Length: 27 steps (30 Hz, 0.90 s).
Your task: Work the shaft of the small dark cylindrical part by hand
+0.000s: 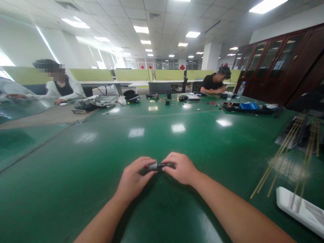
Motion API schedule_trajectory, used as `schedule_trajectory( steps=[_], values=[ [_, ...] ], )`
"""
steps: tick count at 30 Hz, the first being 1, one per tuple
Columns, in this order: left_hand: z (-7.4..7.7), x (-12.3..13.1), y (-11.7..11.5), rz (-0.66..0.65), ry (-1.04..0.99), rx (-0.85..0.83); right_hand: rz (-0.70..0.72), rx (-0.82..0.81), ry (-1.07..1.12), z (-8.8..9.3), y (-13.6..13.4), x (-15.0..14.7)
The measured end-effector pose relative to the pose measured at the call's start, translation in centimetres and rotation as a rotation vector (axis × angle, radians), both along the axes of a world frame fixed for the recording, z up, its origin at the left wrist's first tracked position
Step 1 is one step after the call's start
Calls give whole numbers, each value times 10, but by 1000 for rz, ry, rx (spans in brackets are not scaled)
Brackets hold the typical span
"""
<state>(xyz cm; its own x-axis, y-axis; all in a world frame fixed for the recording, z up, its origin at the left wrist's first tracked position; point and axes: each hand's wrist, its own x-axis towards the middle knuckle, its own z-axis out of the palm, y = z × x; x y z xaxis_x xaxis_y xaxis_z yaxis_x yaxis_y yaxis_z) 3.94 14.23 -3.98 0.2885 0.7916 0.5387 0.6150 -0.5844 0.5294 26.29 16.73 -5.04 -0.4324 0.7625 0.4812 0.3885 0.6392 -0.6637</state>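
My left hand (pixel 133 179) is closed around a small silver metal cylinder (pixel 153 166), with thumb and fingers on its sides. From the cylinder's right end a thin dark shaft (pixel 160 165) runs toward my right hand (pixel 182 168). The thumb and fingers of that hand are pinched on the shaft's far end. Both hands are low over the green tabletop (pixel 162 138), close together. What kind of part this is, and whether cylinder and shaft are one piece, I cannot tell. My fingers hide both ends.
At right lie thin yellowish sticks (pixel 280 158) and a white tray (pixel 286 200). A black tray (pixel 238 108) holding a blue packet stands farther back. Cables and parts (pixel 92 103) lie at far left. Two people, a person in black (pixel 211 82) and another in white (pixel 72 89), sit across.
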Motion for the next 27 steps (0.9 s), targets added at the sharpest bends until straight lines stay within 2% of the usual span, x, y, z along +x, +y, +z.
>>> schedule_trajectory(
  steps=[10, 27],
  values=[
    [0, 6, -3, -61, 20, 17, 42, 3, -20, 0, -3, 0],
    [-6, 6, -4, -42, 72, 19, 20, 33, -114, 4, -5, 3]
  ],
)
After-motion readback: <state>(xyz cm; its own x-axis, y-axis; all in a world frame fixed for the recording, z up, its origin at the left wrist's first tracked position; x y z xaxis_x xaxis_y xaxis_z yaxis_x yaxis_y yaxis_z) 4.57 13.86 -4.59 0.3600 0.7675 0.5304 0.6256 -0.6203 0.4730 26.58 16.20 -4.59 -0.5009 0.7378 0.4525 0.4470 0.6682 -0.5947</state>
